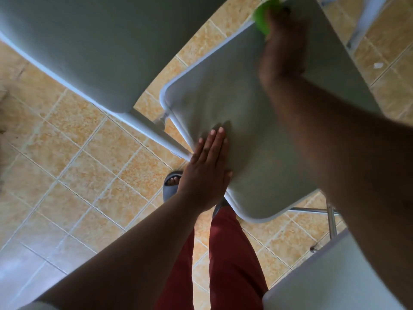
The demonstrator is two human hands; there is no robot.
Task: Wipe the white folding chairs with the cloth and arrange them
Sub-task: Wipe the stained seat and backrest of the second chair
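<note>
A white folding chair's seat (234, 104) fills the middle of the head view, seen from above. My left hand (206, 168) lies flat with its fingers spread on the seat's near left edge. My right hand (283, 41) reaches across to the seat's far edge and is closed on a bright green cloth (264, 15), pressed against the surface. The right hand is blurred. My right forearm hides the seat's right side.
A second white chair (89, 45) stands at upper left, its leg close to the seat's left corner. A third chair's white panel (335, 283) sits at lower right. Orange floor tiles (78, 153) lie all round. My sandalled foot (172, 182) and red trousers are below the seat.
</note>
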